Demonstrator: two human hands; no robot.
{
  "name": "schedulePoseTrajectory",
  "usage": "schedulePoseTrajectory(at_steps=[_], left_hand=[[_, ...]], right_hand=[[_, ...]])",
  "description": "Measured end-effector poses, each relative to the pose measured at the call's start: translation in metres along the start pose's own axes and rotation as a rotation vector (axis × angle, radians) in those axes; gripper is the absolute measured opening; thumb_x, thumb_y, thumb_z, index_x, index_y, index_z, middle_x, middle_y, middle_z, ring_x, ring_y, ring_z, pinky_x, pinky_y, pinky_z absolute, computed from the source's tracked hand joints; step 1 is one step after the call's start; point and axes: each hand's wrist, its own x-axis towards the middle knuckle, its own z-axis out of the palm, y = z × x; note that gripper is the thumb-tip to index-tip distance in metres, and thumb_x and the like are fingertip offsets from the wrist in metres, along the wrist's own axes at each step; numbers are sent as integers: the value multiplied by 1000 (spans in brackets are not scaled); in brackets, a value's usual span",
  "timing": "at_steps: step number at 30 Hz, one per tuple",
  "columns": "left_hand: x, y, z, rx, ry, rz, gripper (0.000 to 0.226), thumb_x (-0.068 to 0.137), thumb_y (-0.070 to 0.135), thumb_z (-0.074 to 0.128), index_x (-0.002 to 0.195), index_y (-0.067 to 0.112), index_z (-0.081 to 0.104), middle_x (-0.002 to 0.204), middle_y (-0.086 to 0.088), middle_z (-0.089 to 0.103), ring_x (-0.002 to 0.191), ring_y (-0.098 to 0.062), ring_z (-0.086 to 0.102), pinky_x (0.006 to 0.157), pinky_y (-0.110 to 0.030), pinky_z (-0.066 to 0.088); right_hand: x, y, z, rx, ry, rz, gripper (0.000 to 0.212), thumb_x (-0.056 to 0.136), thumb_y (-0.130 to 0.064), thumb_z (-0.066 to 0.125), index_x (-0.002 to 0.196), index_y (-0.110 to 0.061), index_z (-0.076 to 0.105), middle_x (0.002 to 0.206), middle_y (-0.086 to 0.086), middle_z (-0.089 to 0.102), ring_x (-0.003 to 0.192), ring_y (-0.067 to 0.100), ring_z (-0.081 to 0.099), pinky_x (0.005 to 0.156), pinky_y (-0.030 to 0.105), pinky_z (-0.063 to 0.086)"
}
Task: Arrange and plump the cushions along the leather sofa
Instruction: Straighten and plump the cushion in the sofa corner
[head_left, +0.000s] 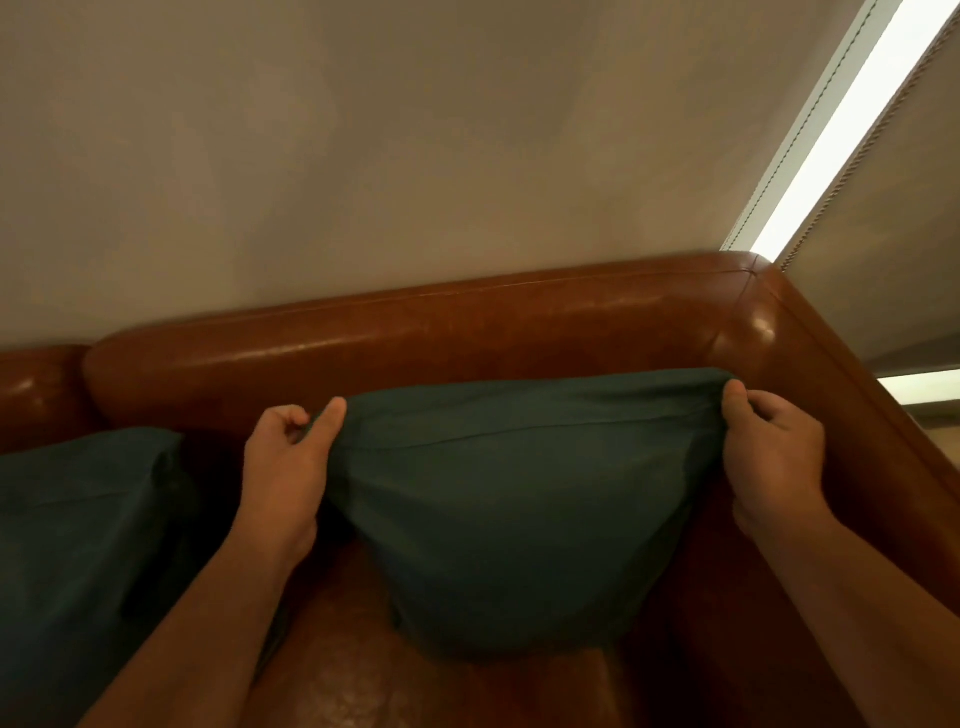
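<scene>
A dark green cushion (514, 509) stands upright on the brown leather sofa (415, 338), leaning toward the backrest near the right corner. My left hand (285, 462) pinches its upper left corner. My right hand (769, 457) pinches its upper right corner, stretching the top edge taut between both hands. A second dark green cushion (78, 545) rests on the seat to the left, partly hidden behind my left forearm.
The sofa's right armrest (831, 395) runs down the right side, close to my right hand. A beige wall (363, 156) rises behind the backrest. A closed blind with a bright window strip (831, 130) stands at the upper right.
</scene>
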Motion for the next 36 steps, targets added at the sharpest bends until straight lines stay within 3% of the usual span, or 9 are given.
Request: schedulePoseTrajectory(at_steps=[9,13,17,23,26,29,32,35,36], left_hand=[[-8,-19,-9,361,49,293,13,104,33,64,91,36,66,95,11,71,92,-6,68,75,-29,53],[2,-13,4,516,233,472,49,105,53,51,67,21,48,65,2,53,60,1,52,57,-17,38],[0,-24,19,520,320,458,56,111,47,37,62,20,36,60,0,43,56,-10,42,53,-38,28],[-11,-27,7,332,259,451,50,108,48,33,101,12,67,100,-11,67,100,-33,65,88,-46,49],[-42,-12,-17,428,318,912,51,111,43,36,145,10,56,144,-19,55,137,-33,52,119,-44,37],[-111,-35,2,712,-80,1410,61,105,49,38,157,19,45,161,-10,45,145,-39,46,124,-52,22],[-176,-86,76,1044,-420,928,56,112,35,34,166,23,27,159,-11,49,147,-33,49,128,-34,13],[-139,-115,76,1049,-352,1206,68,106,38,49,167,28,21,165,-14,36,163,-27,14,133,-47,4],[-113,-120,67,1157,-451,1549,68,103,47,52,164,26,29,166,-12,32,162,-32,14,132,-54,5]], right_hand=[[-4,-12,0,-354,-48,-354,37,105,-40,56,76,-17,58,71,1,60,64,5,52,54,12,36],[11,-23,12,-400,28,-371,47,107,-44,49,72,-14,53,66,0,54,59,7,47,49,17,28],[7,-5,19,-390,14,-312,45,108,-48,45,81,-14,58,72,1,59,63,13,53,52,29,33],[-15,-13,-3,-330,22,-420,28,107,-42,48,108,-18,61,107,5,64,100,25,62,78,36,45],[-60,-8,-25,-479,8,-826,47,101,-38,52,138,-9,53,138,15,55,131,31,50,107,48,42],[-126,22,-18,-673,-320,-1340,61,99,-38,49,150,-7,46,161,17,41,156,32,28,126,56,17],[-155,50,14,-967,-524,-1708,60,110,-36,24,162,-6,29,173,13,20,161,31,14,129,54,5],[-131,59,39,-1257,-489,-1850,71,105,-36,25,164,-2,9,172,16,1,159,34,-2,126,58,-8],[-118,56,42,-1234,-494,-1824,74,103,-40,30,164,-3,10,172,16,3,158,33,-1,126,57,-7]])
